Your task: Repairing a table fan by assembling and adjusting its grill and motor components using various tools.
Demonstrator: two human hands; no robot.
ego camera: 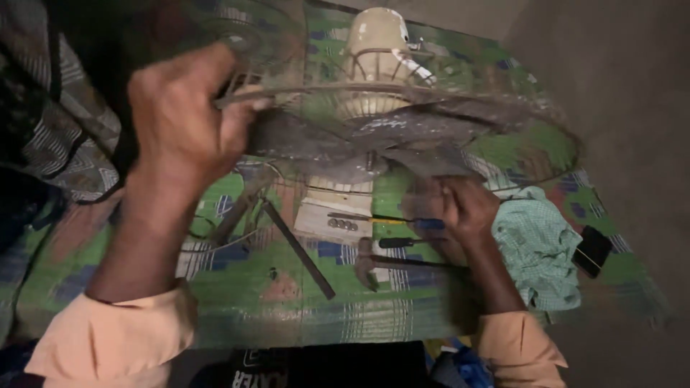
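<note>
- The left hand (pixel 183 122) is clamped on the rim of a dusty wire fan guard (pixel 402 122), its fingers curled over the outer ring at the guard's near-left side.
- The right hand (pixel 463 212) sits below the guard's right half, fingers bent as if closed on something small; motion blur hides what, so I cannot tell whether it grips anything.
- The guard belongs to a table fan (pixel 374 65) lying on a patterned mat (pixel 237 287); the cream motor housing points toward the mat's far edge, and the grey blades (pixel 374 140) show through the wires.
- The guard's flat disc is tilted almost edge-on, its long axis running left to right between the two hands, the left side higher.
- The fan's cream base (pixel 338 215) lies under the guard, near the mat's middle.
- A yellow-handled screwdriver (pixel 374 218) lies across the base, pointing left to right, its end just beside the right hand.
- A hammer (pixel 402 262) lies nearer the mat's near edge, handle running toward the right hand.
- A dark metal bar (pixel 298 250) lies diagonally left of the hammer.
- A crumpled green checked cloth (pixel 535 244) lies toward the mat's right edge, with a black phone (pixel 593 250) just beyond it.
- The mat, green with blue and white plaid, covers a bare grey floor (pixel 632 108); the light is dim.
</note>
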